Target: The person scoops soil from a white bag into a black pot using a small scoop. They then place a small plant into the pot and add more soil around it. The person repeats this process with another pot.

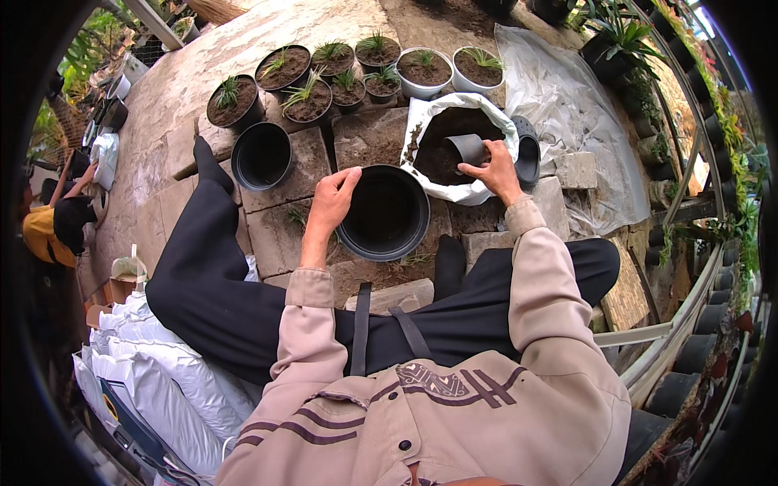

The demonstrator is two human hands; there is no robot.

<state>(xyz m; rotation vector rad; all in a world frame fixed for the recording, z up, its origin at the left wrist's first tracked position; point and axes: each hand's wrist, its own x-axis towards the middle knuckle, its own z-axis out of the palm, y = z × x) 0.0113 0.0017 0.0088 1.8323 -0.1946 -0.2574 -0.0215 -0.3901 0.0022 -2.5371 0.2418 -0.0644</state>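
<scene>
My left hand (335,197) grips the upper left rim of a black plastic plant pot (384,212) standing before me. Its dark inside shows no clear contents. My right hand (495,170) holds a small grey plastic pot (467,150), tilted, inside an open white sack (459,193). Dark potting soil (434,159) lies in the sack around the small pot, and some clings to the sack's rim. Further left stands another black pot (262,157), also dark inside.
Several potted grassy plants (346,82) stand in black and white pots beyond the sack. A black clog (527,152) and clear plastic sheeting (565,121) lie to the right. Filled white bags (164,383) are stacked at my left. Another person (58,228) crouches at far left.
</scene>
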